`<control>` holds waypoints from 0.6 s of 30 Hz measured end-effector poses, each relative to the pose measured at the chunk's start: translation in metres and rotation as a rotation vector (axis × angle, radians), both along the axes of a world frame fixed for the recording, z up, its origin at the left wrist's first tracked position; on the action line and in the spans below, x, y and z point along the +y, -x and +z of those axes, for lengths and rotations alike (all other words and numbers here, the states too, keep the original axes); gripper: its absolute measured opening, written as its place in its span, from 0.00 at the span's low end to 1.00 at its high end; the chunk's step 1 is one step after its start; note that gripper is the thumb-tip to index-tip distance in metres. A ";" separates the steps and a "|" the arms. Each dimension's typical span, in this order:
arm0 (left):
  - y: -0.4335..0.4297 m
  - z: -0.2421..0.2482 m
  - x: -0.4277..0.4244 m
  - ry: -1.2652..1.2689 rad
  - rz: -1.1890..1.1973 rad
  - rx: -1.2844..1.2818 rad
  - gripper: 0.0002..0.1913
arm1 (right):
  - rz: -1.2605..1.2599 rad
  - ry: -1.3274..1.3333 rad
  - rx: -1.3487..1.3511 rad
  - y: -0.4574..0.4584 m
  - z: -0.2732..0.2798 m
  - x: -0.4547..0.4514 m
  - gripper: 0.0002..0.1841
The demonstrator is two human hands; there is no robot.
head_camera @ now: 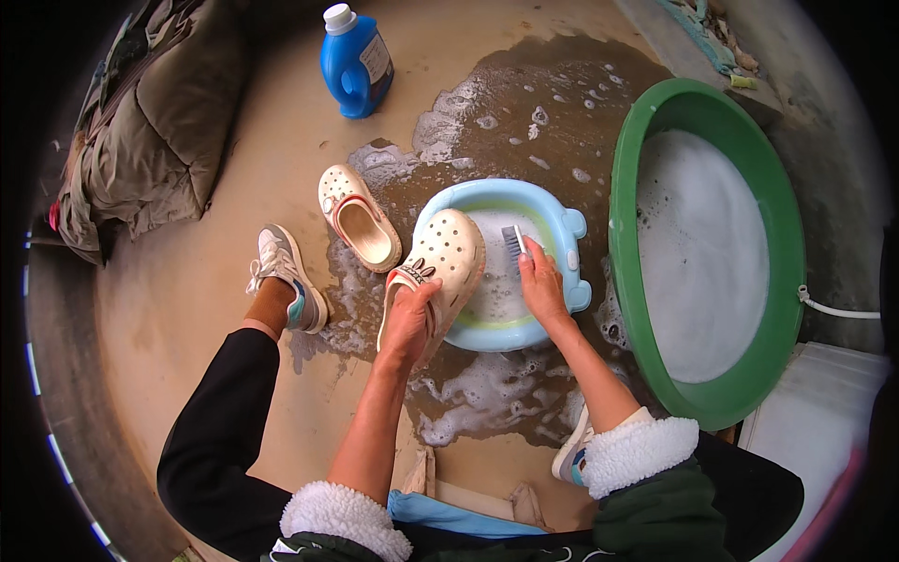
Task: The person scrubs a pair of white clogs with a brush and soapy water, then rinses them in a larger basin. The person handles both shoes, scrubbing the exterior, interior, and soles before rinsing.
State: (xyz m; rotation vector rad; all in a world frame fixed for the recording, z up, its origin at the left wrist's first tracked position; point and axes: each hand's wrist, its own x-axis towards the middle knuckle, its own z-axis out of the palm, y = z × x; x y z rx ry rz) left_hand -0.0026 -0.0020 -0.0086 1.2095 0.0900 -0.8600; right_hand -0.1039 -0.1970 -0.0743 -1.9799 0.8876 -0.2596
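Note:
My left hand [411, 319] grips a cream clog [446, 246] by its opening, thumb on the strap near a rabbit-ear charm. The clog overlaps the left side of a light blue plastic basin [502, 341] of sudsy water. Over the basin's right part, my right hand [542, 281] holds a scrub brush [515, 242] with a white back and grey bristles, apart from the clog. A second cream clog [362, 221] rests on the floor left of the basin, its opening facing up.
Right of the basin stands a large green tub [709, 411] of foamy water, with a white hose [839, 310] beside it. A blue detergent bottle [358, 67] stands farther back. Suds and water wet the floor. A brown quilted cloth [182, 119] lies at the left.

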 end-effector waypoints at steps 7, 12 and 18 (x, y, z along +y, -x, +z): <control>-0.010 0.011 0.003 -0.037 0.065 0.009 0.26 | -0.075 0.152 0.195 -0.029 -0.042 0.006 0.29; -0.007 0.009 -0.008 0.174 0.238 0.108 0.25 | 0.051 0.092 0.001 -0.024 -0.016 0.024 0.26; -0.018 0.010 0.004 0.296 0.244 0.253 0.27 | 0.222 -0.077 -0.352 -0.014 0.056 0.071 0.25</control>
